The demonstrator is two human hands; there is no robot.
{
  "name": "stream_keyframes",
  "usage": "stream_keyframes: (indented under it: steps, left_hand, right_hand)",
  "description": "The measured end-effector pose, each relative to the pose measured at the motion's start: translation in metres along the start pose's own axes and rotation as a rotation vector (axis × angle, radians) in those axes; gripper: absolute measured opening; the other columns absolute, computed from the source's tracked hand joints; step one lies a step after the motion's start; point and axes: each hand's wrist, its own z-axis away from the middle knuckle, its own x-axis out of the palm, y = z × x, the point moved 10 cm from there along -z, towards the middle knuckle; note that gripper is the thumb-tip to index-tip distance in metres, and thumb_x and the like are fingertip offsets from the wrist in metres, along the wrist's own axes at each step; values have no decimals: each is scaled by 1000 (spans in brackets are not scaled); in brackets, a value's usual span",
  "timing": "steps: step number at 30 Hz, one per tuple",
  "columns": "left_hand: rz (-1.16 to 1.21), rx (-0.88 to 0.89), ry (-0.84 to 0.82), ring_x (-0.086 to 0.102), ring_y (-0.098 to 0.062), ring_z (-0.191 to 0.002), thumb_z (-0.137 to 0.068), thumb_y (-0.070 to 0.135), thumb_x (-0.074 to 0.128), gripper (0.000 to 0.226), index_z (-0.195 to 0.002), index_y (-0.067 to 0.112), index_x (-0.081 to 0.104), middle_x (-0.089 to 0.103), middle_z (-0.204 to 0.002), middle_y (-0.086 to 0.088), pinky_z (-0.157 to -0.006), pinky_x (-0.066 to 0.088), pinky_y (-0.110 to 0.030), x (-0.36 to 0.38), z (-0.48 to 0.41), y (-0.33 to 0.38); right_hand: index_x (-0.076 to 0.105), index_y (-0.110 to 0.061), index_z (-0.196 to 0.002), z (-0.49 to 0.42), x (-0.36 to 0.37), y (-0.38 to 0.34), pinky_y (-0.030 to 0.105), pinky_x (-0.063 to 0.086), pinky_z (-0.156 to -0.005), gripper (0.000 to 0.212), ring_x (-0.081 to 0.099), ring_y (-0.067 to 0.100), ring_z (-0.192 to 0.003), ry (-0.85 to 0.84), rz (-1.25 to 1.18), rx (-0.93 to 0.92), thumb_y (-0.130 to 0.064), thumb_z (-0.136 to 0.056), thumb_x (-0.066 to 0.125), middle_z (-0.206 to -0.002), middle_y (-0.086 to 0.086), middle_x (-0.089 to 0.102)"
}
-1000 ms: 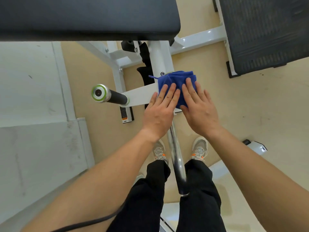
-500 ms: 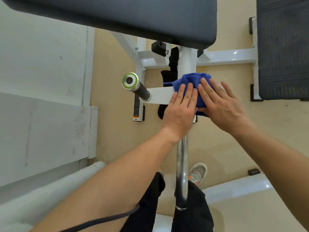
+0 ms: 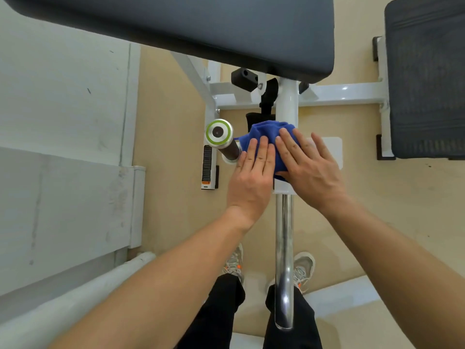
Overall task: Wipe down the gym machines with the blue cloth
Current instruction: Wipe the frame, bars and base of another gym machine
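A crumpled blue cloth point(image 3: 266, 132) lies on the white crossbar point(image 3: 332, 149) of a gym machine, just right of a chrome handle with a green-ringed end point(image 3: 218, 132). My left hand point(image 3: 251, 177) presses flat on the cloth's left part, fingers together. My right hand point(image 3: 309, 167) presses flat on its right part, fingers slightly spread. Both palms cover most of the cloth. A chrome post point(image 3: 283, 258) runs down from under my hands toward my feet.
A black padded seat point(image 3: 201, 26) overhangs the top of the view. A black mesh pad point(image 3: 427, 79) stands at the right. The white machine frame point(image 3: 347, 95) rests on a tan floor. A pale wall point(image 3: 63, 147) closes the left side.
Both hands have slid the cloth leftward along the crossbar, up to the green-ringed handle, baring the crossbar's right end. My head view has shifted, bringing more of the black seat into view.
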Motion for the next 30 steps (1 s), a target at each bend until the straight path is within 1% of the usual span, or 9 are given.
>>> stream_keyframes:
  steps: [3,7,9,13,16,20,23,27,30]
  left_hand:
    - [76,5,-20,43,-31,-138,-99,7,38,44,-140,5,52,49,-146,-15,-113,38,-44,-1,-6,16]
    - [200,49,-92,45,-28,-137,-97,8,34,45,-137,6,56,52,-144,-12,-111,41,-43,-9,-7,24]
    - [261,57,-162,40,-27,-141,-97,8,37,46,-140,8,52,47,-149,-10,-114,37,-42,-11,2,22]
    - [391,37,-229,44,-25,-138,-93,11,46,44,-136,10,56,51,-146,-9,-113,35,-40,-16,40,-1]
    - [453,-102,-412,51,-27,-129,-88,13,50,49,-136,11,54,55,-140,-8,-107,39,-38,-2,88,-47]
    - [392,-380,-703,56,-28,-112,-94,20,49,37,-130,16,52,59,-126,-5,-87,46,-39,29,162,-132]
    - [398,-562,-771,54,-27,-118,-98,27,42,42,-140,21,47,56,-135,-3,-90,46,-38,41,196,-185]
    - [526,-685,-717,54,-22,-122,-93,28,49,47,-139,26,49,56,-138,2,-97,47,-39,54,202,-229]
    - [600,-652,-682,55,-22,-120,-83,28,58,52,-134,26,51,57,-135,2,-96,48,-41,75,199,-251]
  right_hand:
    - [47,-5,-146,11,-9,9,50,35,-114,52,44,35,-139,38,14,24,-26,-100,59,-154,14,42]
    - [68,-4,-120,24,-27,16,42,55,-82,31,65,35,-102,63,10,134,-9,-89,72,-133,13,63]
    - [70,-5,-107,27,-37,5,40,55,-71,20,64,33,-87,43,-15,178,-4,-87,72,-123,12,69]
    - [71,-9,-98,37,-51,-39,36,54,-63,15,64,29,-85,-18,-102,242,-7,-84,76,-104,7,72]
    - [68,-12,-87,43,-41,-93,35,50,-54,16,62,28,-73,-167,-168,219,-8,-77,80,-85,4,70]
    - [69,-13,-83,32,-12,-162,30,47,-51,26,62,26,-66,-398,-244,121,-7,-65,86,-73,3,67]
    - [65,-15,-76,5,4,-200,25,31,-51,32,59,23,-57,-436,-245,49,-7,-57,89,-65,0,64]
    - [62,-21,-98,-27,51,-237,30,42,-62,9,58,20,-81,-508,-319,35,-21,-90,67,-89,0,67]
    - [64,-25,-106,-55,82,-251,29,45,-67,12,57,18,-88,-476,-340,41,-27,-95,59,-96,-2,68]
